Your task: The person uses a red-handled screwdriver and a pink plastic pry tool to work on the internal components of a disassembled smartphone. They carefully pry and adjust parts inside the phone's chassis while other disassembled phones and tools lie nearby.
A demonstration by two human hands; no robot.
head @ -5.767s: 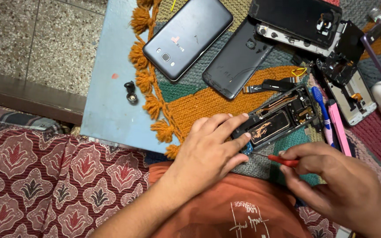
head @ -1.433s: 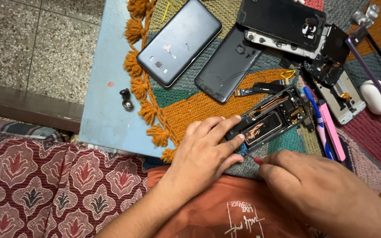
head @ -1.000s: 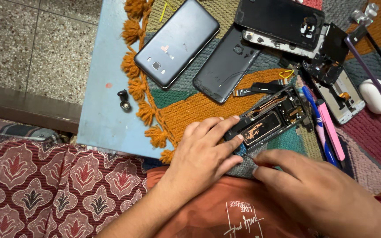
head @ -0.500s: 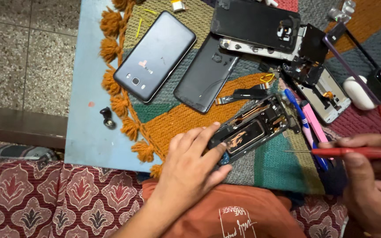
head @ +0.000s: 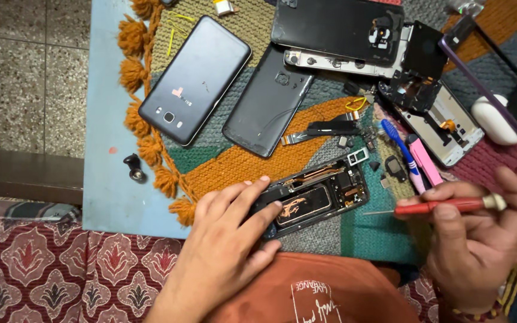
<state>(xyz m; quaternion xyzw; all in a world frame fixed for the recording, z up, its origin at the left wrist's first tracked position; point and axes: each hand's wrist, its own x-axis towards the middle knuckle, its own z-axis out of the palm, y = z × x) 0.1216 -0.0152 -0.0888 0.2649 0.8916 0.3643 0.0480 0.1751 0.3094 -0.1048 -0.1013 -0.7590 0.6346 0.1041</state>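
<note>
While the left hand (head: 228, 239) presses flat on the opened phone (head: 315, 197), the right hand (head: 474, 239), pinching the red screwdriver (head: 444, 207), should approach squarely.

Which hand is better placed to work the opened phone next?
Likely the right hand: it grips the red screwdriver, tip aimed at the opened phone, which the left hand pins down.

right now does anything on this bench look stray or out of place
A small black part lies alone on the bare blue tabletop, off the woven mat where the other phone pieces sit, close to the table's left edge.
</note>
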